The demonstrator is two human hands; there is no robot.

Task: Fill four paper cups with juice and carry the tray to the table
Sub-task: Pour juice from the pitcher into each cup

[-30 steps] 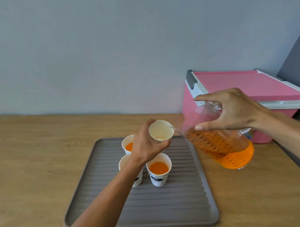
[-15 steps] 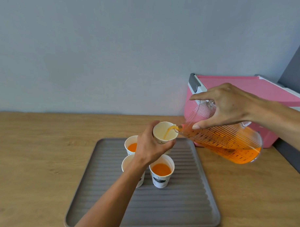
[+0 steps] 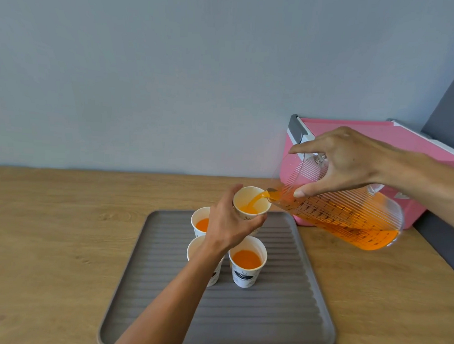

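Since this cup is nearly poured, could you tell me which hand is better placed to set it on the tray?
The left hand: it already grips the paper cup above the grey tray; the right hand holds the pitcher.

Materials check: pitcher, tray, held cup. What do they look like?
Pitcher: clear and rigid with a ribbed wall and printed black scale marks, probably plastic, though glass is possible. Tray: matte grey, ridged, with rounded soft-looking edges, likely silicone or plastic. Held cup in the left hand: white paper with a rolled rim and dark print.
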